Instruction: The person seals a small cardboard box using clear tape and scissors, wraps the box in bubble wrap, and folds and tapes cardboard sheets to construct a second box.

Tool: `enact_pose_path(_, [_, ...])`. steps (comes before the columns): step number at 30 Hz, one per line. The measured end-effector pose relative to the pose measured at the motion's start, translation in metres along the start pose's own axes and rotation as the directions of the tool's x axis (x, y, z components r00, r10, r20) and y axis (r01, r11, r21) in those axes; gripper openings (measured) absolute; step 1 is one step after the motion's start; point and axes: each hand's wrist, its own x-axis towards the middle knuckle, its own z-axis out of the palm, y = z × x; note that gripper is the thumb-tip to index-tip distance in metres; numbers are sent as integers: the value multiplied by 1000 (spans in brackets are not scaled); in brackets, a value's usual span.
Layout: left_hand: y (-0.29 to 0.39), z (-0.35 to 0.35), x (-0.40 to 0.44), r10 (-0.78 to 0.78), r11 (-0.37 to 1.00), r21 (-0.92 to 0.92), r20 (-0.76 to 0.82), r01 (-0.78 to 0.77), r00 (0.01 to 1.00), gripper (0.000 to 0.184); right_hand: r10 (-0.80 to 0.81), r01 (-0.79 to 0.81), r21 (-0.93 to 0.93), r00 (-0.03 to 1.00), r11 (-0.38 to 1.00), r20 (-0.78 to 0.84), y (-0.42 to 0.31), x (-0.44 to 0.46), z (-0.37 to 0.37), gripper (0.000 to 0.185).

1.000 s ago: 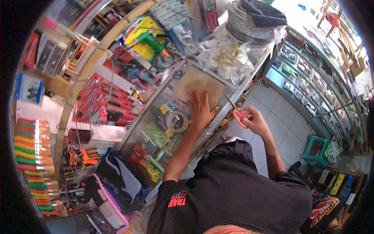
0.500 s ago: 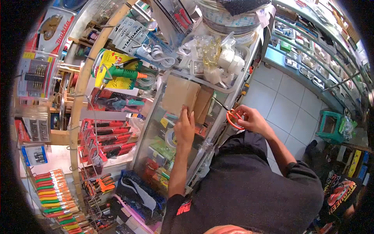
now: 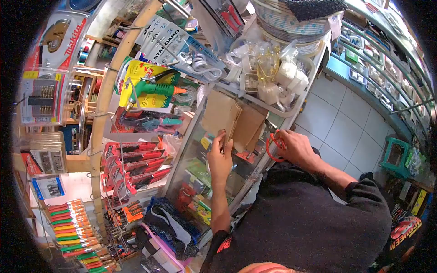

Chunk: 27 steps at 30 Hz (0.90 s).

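My right hand (image 3: 295,148) holds scissors with orange-red handles (image 3: 272,146), its fingers through the loops and the dark blades pointing toward brown pieces. On the glass counter, my left hand (image 3: 220,154) touches the lower edge of a stack of brown cardboard or paper pieces (image 3: 221,113), fingertips on its near corner. Beside the stack, further brown pieces (image 3: 249,125) lie fanned to the right. Whether the left fingers grip the edge or only rest on it is hard to make out.
A tray of bagged white parts (image 3: 284,109) sits at the counter's far end, with coiled hose (image 3: 291,27) behind. Packaged tools hang at the left, near a green-handled nozzle (image 3: 152,88). A green stool (image 3: 395,157) stands on the tiled floor (image 3: 339,118) at the right.
My left hand was spread flat on the brown pieces and is now at the stack's lower edge. The pieces now lie fanned apart. The scissors have come closer to them, and the view has shifted.
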Motion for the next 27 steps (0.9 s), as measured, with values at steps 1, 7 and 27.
enact_pose_path(1, [-4,0,1,9,999,-39,-7,-9,1000,42,11,-11,-36,1000,999,16,0,4,5,44])
enact_pose_path(7, [-11,-9,2,-63,977,-208,-19,57,998,43,10,-2,-141,998,990,55,-6,34,12,41])
enact_pose_path(27, [-9,-10,0,-104,976,-194,-43,94,994,43,-80,88,-194,996,977,47,-48,35,14,62])
